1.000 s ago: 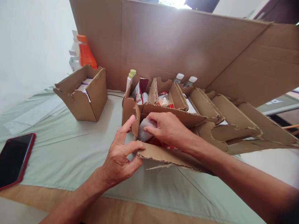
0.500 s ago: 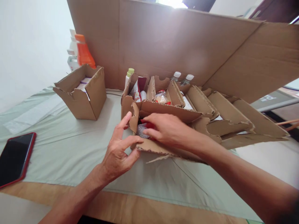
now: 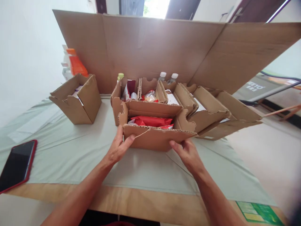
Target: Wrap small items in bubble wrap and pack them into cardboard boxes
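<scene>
A small open cardboard box [image 3: 152, 139] stands upright on the pale green cloth [image 3: 70, 157] in front of me. Red packets [image 3: 151, 121] and a clear wrapped item lie inside it. My left hand [image 3: 118, 147] grips its front left corner, thumb on the front wall. My right hand [image 3: 187, 152] holds its front right corner, fingers curled against the cardboard. Behind it stands a row of similar open boxes [image 3: 178, 97] with packets and bottles in them.
A separate cardboard box [image 3: 75, 100] stands at the left, with an orange bottle [image 3: 75, 64] behind it. A red-cased phone [image 3: 16, 164] lies at the near left. A tall cardboard sheet [image 3: 152, 47] walls off the back. Two capped bottles [image 3: 168, 77] stand behind the boxes.
My right hand has come out of the box, leaving the wrapped item inside, and now holds the right corner. The box went from tilted to upright. The view has pulled back.
</scene>
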Demonstrator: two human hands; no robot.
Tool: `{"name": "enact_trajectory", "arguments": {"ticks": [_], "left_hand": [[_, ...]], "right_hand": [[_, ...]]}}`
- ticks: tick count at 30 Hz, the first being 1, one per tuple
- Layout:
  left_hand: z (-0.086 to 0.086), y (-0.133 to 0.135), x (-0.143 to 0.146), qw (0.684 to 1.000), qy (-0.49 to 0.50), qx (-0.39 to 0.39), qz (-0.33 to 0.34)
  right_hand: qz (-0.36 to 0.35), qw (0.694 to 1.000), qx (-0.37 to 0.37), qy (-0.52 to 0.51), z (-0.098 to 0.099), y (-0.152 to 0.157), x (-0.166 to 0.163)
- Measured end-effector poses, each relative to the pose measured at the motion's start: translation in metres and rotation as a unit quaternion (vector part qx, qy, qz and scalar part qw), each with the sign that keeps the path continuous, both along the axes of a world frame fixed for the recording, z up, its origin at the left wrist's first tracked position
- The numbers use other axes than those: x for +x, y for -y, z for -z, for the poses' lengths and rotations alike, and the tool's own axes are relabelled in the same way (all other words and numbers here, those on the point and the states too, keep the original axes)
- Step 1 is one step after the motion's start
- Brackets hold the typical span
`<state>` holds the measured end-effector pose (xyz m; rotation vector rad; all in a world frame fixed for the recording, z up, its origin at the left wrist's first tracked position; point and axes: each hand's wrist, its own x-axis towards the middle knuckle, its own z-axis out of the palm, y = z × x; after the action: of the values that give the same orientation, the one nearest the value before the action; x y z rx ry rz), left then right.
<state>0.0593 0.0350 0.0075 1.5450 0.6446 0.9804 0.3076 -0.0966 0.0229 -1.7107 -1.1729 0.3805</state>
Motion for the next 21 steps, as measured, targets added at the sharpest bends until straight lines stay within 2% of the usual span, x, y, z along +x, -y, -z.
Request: {"name": "enact_trajectory", "arguments": {"ticks": [2,4,7,9,11,13,15,17,19,21], "left_hand": [[-0.001,0.009,0.009,1.0,0.007,-0.005,0.001],[0.003,0.031,0.003,1.0,-0.01,0.001,-0.01],[0.015,0.078,-0.034,0.997,-0.061,-0.016,-0.051],[0.02,0.102,-0.069,0.985,-0.108,-0.066,-0.121],[0.018,0.109,-0.101,0.961,-0.131,-0.105,-0.22],[0.009,0.099,-0.12,0.951,-0.112,-0.095,-0.273],[0.0,0.083,-0.121,0.957,-0.086,-0.064,-0.268],[-0.004,0.073,-0.111,0.968,-0.084,-0.042,-0.235],[0.001,0.073,-0.1,0.974,-0.097,-0.033,-0.203],[0.012,0.082,-0.098,0.973,-0.103,-0.029,-0.203]], "right_hand": [[0.006,1.0,0.003,0.002,0.003,0.004,-0.003],[0.041,0.999,0.014,0.031,0.008,0.03,-0.006],[0.063,0.995,0.013,0.074,0.019,0.079,-0.021],[0.047,0.996,-0.002,0.077,0.022,0.092,-0.043],[0.017,0.998,-0.012,0.061,0.018,0.079,-0.072],[-0.021,0.999,0.001,0.032,0.007,0.048,-0.095],[-0.051,0.998,0.046,-0.002,-0.006,0.017,-0.105],[-0.054,0.995,0.077,-0.019,-0.013,0.001,-0.101],[-0.046,0.996,0.076,-0.017,-0.01,0.0,-0.091],[-0.05,0.997,0.06,-0.008,-0.004,0.003,-0.085]]}}
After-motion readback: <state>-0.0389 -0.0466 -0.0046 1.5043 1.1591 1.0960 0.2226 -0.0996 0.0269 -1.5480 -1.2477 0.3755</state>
